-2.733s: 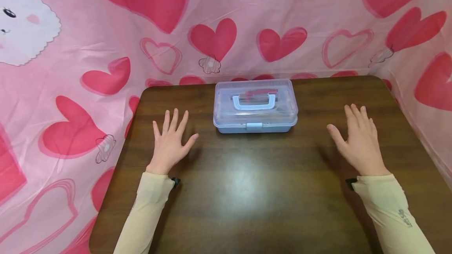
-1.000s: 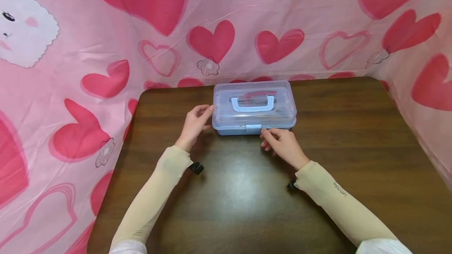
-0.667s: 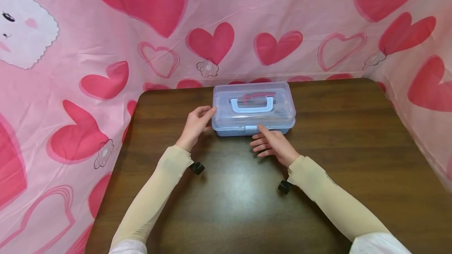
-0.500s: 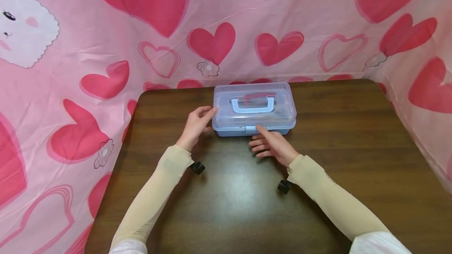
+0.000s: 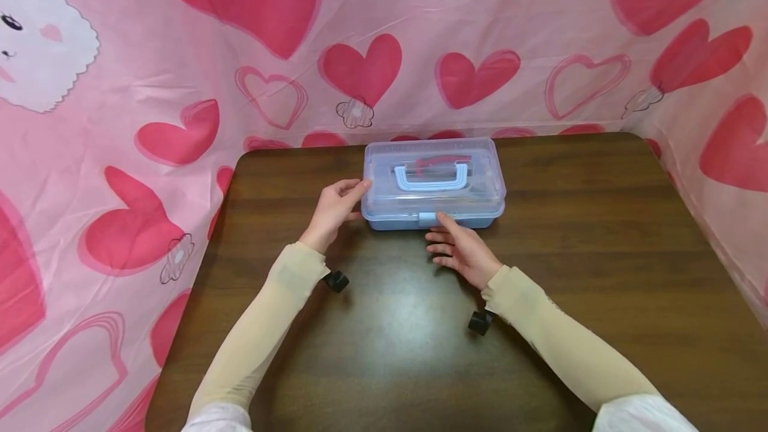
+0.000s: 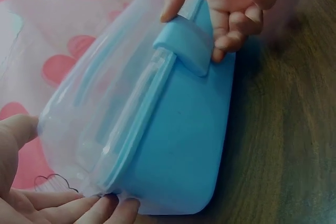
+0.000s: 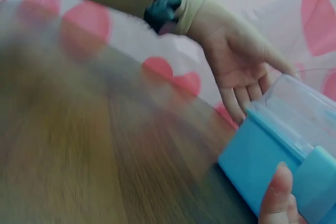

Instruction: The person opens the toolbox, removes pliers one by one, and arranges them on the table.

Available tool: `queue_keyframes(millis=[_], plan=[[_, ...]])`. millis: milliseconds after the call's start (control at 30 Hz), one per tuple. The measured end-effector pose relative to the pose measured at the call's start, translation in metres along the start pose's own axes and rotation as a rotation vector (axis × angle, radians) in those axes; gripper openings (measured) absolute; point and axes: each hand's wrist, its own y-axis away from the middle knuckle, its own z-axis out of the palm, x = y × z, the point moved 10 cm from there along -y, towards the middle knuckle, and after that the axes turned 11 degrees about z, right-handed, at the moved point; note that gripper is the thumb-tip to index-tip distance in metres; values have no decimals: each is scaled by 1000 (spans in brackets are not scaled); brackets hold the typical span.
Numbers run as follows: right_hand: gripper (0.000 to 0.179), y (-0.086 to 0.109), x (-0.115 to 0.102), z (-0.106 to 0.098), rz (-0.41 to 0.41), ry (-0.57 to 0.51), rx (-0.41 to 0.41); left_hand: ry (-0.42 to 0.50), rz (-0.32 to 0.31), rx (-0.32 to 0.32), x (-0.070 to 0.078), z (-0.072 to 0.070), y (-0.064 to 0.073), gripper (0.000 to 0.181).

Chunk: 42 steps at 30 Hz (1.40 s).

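Observation:
A plastic storage box (image 5: 399, 202) with a clear lid, light-blue base and folded-down blue handle (image 5: 431, 182) stands at the back of the table. Its front latch (image 6: 184, 43) lies flat over the seam. My left hand (image 5: 331, 212) holds the box's left end; the left wrist view shows the thumb on the clear lid and the fingers along its rim. My right hand (image 5: 468, 252) is at the front, thumb tip at the latch's upper edge. Its other fingers (image 6: 244, 22) are loosely bent in front of the box. Something reddish shows dimly through the lid.
The dark wooden table (image 5: 396, 365) has rounded corners. Behind it and to both sides hangs a pink cloth (image 5: 264, 32) printed with hearts. A small black device (image 5: 480, 323) is strapped under the right wrist, and another (image 5: 337, 281) under the left.
Both hands were spread apart beside the box; they have come inward, left to its left end, right to its latch. Over the last half second they have hardly moved.

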Motion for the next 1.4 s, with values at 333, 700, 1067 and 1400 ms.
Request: queue_keyframes(millis=[333, 700, 1067, 1400], plan=[[70, -3, 4, -2, 11, -36, 42, -33, -11, -1, 1, 0, -4, 74], [76, -5, 6, -5, 19, -18, 74, -15, -6, 5, 2, 2, -3, 72], [78, -3, 4, -5, 38, -36, 69, -17, -2, 19, 0, 2, -5, 70], [60, 4, -2, 6, 44, -90, -55, -24, -7, 15, 1, 0, -5, 72]])
